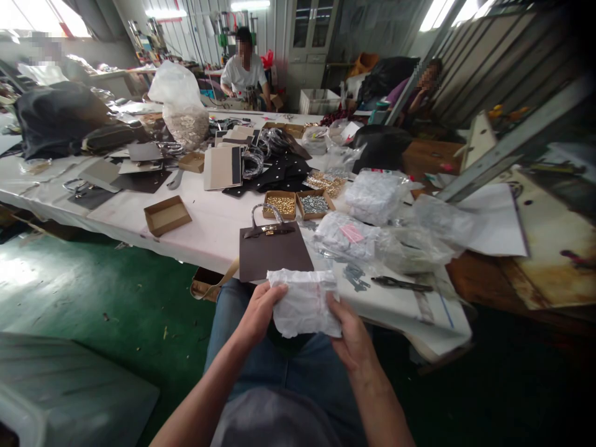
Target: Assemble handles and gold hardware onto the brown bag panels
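Note:
Between my two hands is a crumpled white pouch or sheet point(305, 307), held over my lap at the table's front edge; I cannot tell if it is paper or cloth. My left hand point(261, 310) pinches its upper left side with the thumb on top. On the right side, my right hand point(347, 329) grips it along the edge. Just beyond lies a dark brown handbag panel point(274, 251) with a wrapped handle and a gold clasp. Behind that are a small box of gold-coloured fittings point(280, 205) and one of silver-coloured fittings point(314, 203).
Plastic bags of white packets point(349, 236) crowd the right, near a black pen-like tool point(403, 284) and flat grey metal pieces point(354, 276). An open cardboard box point(167, 215) sits left. A slanted metal post point(512, 143) rises at right. Another person point(244, 71) sits across the table.

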Tool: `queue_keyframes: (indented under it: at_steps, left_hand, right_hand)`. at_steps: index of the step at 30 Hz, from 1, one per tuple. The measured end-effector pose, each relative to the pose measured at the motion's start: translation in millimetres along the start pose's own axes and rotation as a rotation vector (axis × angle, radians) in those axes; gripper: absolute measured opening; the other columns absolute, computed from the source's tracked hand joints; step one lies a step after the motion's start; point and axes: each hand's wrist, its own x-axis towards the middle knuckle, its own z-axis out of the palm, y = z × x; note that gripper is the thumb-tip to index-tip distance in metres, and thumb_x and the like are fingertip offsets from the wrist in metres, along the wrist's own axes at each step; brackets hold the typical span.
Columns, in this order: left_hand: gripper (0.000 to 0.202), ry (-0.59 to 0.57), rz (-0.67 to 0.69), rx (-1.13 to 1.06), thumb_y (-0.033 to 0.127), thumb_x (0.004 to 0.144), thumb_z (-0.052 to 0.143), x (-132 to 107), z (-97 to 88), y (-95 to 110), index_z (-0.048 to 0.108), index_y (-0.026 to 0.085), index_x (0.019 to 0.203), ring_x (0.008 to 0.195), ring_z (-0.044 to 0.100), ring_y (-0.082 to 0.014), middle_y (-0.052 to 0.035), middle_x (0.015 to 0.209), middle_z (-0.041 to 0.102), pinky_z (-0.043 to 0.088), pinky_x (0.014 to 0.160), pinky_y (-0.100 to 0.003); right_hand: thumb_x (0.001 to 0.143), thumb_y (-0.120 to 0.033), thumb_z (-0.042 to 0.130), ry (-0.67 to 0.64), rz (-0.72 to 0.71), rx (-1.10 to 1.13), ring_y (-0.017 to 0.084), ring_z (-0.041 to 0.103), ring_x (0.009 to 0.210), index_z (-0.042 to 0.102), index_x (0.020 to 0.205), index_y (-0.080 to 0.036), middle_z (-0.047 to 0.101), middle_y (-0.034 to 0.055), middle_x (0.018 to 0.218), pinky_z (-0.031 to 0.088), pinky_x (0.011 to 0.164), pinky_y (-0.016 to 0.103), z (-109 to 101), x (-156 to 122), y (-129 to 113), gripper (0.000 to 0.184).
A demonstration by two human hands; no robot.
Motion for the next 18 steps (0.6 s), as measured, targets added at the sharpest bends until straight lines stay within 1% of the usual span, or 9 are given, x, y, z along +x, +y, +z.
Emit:
queue_keyframes:
  at_steps: [1, 3, 6, 8, 10, 12, 15, 18]
  left_hand:
    - [0.041, 0.013, 0.002, -0.002, 0.054, 0.09, 0.086, -0.1, -1.6, 2.2, 0.074, 0.015, 0.088, 0.065, 0.05, -0.0142, -0.0013, 0.073, 0.063, 0.035, 0.061, -0.026]
    - [0.039, 0.029, 0.004, -0.008, 0.052, 0.09, 0.086, -0.2, -2.8, 6.6, 0.075, 0.015, 0.089, 0.067, 0.053, -0.0147, -0.0019, 0.074, 0.066, 0.036, 0.062, -0.026]
    - [0.039, 0.002, 0.015, 0.012, 0.052, 0.091, 0.085, 0.0, -1.4, 11.0, 0.075, 0.014, 0.088, 0.067, 0.056, -0.0154, -0.0039, 0.077, 0.07, 0.038, 0.062, -0.026]
    - [0.04, -0.039, 0.029, 0.049, 0.052, 0.093, 0.083, 0.5, 0.2, 12.4, 0.075, 0.014, 0.088, 0.066, 0.056, -0.0149, -0.0044, 0.077, 0.07, 0.039, 0.061, -0.025]
    - [0.04, -0.077, 0.047, 0.093, 0.053, 0.097, 0.08, 1.2, 1.1, 13.3, 0.074, 0.014, 0.089, 0.063, 0.054, -0.0134, -0.0028, 0.073, 0.067, 0.037, 0.058, -0.025]
    - [0.043, -0.1, 0.062, 0.138, 0.056, 0.101, 0.076, 2.1, 0.6, 14.3, 0.069, 0.016, 0.085, 0.056, 0.049, -0.0117, 0.0005, 0.065, 0.06, 0.034, 0.053, -0.025]
    - [0.047, -0.109, 0.065, 0.17, 0.057, 0.103, 0.073, 4.1, -2.8, 16.6, 0.058, 0.021, 0.078, 0.048, 0.044, -0.0107, 0.004, 0.057, 0.05, 0.03, 0.048, -0.025]
    - [0.045, -0.095, 0.056, 0.148, 0.056, 0.101, 0.075, 6.7, -6.1, 19.7, 0.056, 0.022, 0.078, 0.048, 0.045, -0.0104, 0.005, 0.059, 0.049, 0.03, 0.045, -0.024]
  right_hand:
    - [0.094, -0.063, 0.087, -0.003, 0.019, 0.04, 0.042, 0.083, 0.116, 0.087, 0.127, -0.024, 0.088, 0.0135, 0.124, 0.07, 0.096, 0.055, -2.6, 1.1, 0.2, 0.05]
    - [0.09, -0.062, 0.091, 0.007, 0.068, 0.106, 0.04, 0.081, 0.124, 0.084, 0.135, -0.027, 0.086, 0.0108, 0.133, 0.068, 0.102, 0.053, -4.7, 1.4, -0.9, 0.057]
    - [0.086, -0.06, 0.096, -0.021, 0.074, 0.08, 0.038, 0.079, 0.129, 0.076, 0.149, -0.03, 0.083, 0.0085, 0.141, 0.066, 0.106, 0.05, 0.8, -1.7, -5.1, 0.073]
    - [0.082, -0.052, 0.101, -0.071, 0.078, 0.05, 0.037, 0.079, 0.128, 0.074, 0.152, -0.031, 0.082, 0.0075, 0.143, 0.065, 0.107, 0.047, 7.1, -3.4, -7.0, 0.078]
    - [0.081, -0.046, 0.103, -0.086, 0.068, 0.049, 0.036, 0.08, 0.126, 0.076, 0.149, -0.03, 0.083, 0.0073, 0.142, 0.065, 0.107, 0.046, 11.1, -2.4, -6.5, 0.075]
    - [0.083, -0.048, 0.099, -0.045, 0.054, 0.068, 0.037, 0.081, 0.122, 0.08, 0.144, -0.028, 0.084, 0.0083, 0.138, 0.066, 0.104, 0.047, 9.6, 1.6, -3.1, 0.066]
    - [0.086, -0.053, 0.095, 0.05, 0.053, 0.076, 0.037, 0.083, 0.113, 0.086, 0.131, -0.024, 0.087, 0.0099, 0.127, 0.068, 0.094, 0.045, -1.8, 9.2, 4.7, 0.055]
    - [0.09, -0.059, 0.089, 0.109, 0.073, 0.057, 0.033, 0.082, 0.09, 0.088, 0.12, -0.021, 0.089, 0.0102, 0.111, 0.067, 0.071, 0.041, -15.0, 13.3, 10.3, 0.048]
